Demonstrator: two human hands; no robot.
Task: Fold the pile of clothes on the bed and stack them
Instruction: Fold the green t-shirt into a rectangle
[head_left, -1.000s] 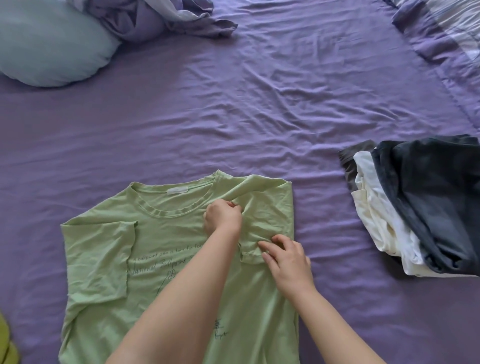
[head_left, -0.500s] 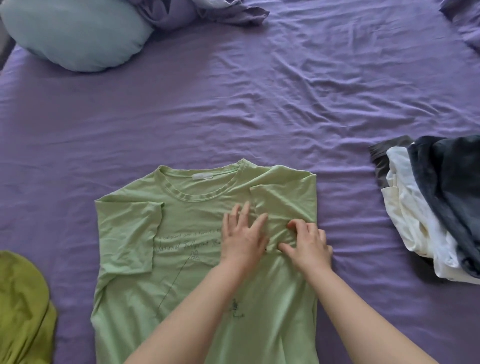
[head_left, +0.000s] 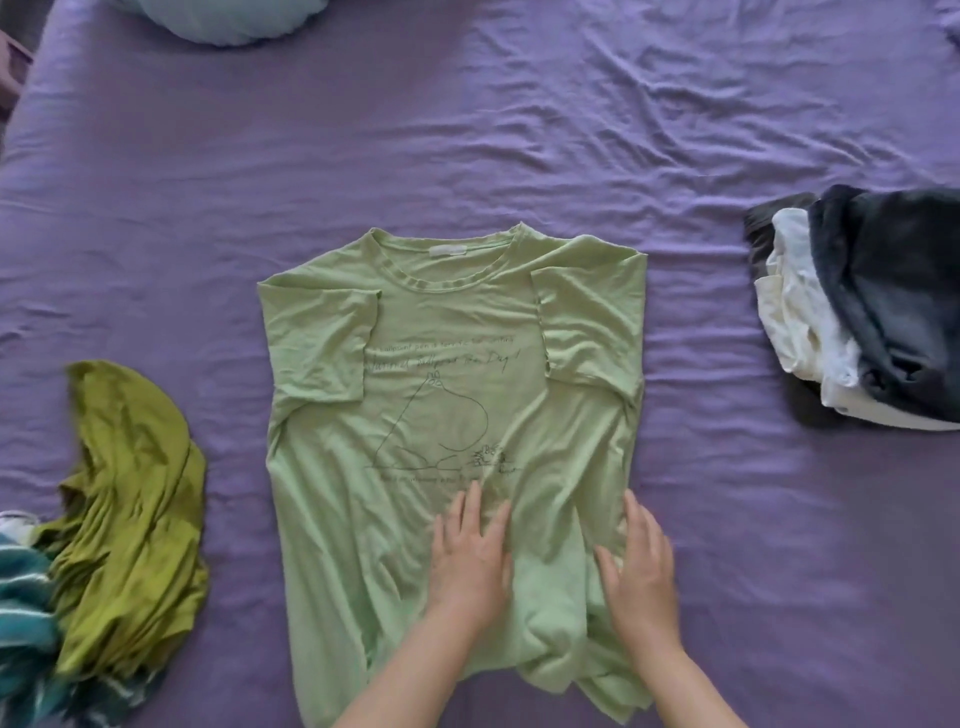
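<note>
Both hands have slid down, left hand (head_left: 470, 553) and right hand (head_left: 641, 569) flat on the green T-shirt (head_left: 447, 415), its script unreadable.

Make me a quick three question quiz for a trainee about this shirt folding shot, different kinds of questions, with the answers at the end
1. True or false: both sleeves of the green shirt are folded inward.
2. Where do the left hand and right hand rest? A) on the collar B) flat on the shirt's lower part C) on the pillow
3. Fill in: the dark and white pile lies to the shirt's ____.

Key: 1 true; 2 B; 3 right.
</note>
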